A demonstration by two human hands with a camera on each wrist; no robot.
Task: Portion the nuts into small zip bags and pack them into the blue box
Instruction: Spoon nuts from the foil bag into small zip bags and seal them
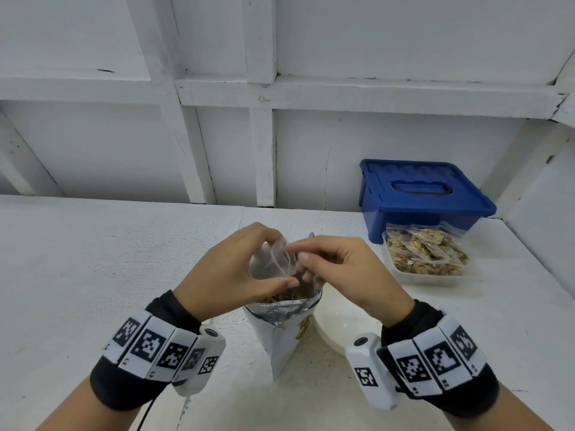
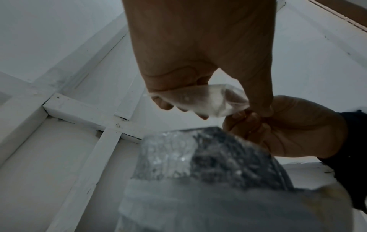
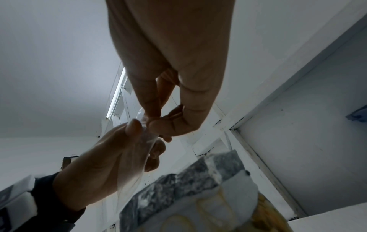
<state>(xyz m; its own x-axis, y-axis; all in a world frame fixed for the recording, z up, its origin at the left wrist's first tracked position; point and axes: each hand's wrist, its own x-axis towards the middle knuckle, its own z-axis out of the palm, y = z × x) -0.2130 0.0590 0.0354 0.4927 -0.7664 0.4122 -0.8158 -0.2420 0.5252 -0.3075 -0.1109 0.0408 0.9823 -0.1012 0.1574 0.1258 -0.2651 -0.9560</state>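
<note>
While your left hand [image 1: 231, 269] and right hand [image 1: 339, 269] both pinch the small zip bag [image 1: 281, 259] above the open nut pouch [image 1: 284, 325], the blue box [image 1: 420, 194] sits shut on the counter [image 1: 93, 259].

- Head view looks forward and down over the white table [image 1: 93, 275] toward the wall
- Both wrist views look up from close below — dim, seemingly sharing the small zip bag [image 2: 198, 100] and foil-lined pouch [image 3: 178, 185]

Two hands [image 1: 230, 269] [image 1: 342, 269], one blue box [image 1: 420, 197], one foil nut bag [image 1: 286, 321], one clear tub [image 1: 429, 275].
</note>
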